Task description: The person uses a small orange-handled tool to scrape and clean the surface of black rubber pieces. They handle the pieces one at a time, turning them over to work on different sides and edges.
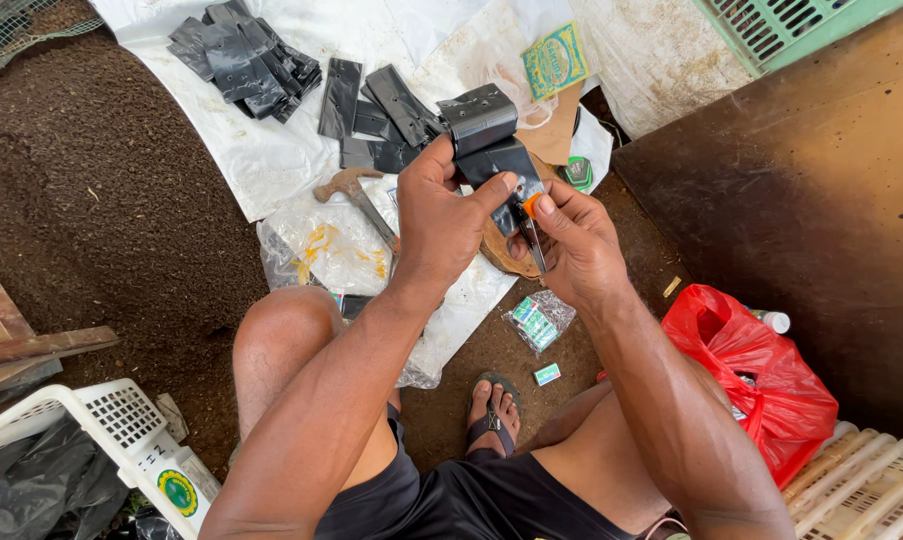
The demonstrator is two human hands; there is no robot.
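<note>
The left hand (pixel 441 215) pinched a folded black plastic bag (pixel 491 145) between thumb and fingers, raised off the ground so the right hand (pixel 576 245) could work at its lower edge, fingertips gripping a small orange-handled tool (pixel 531 215) just below the left thumb.

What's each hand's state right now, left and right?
Left hand: closed on the folded black plastic bag.
Right hand: closed, pinching a small orange-handled blade against the bag.
</note>
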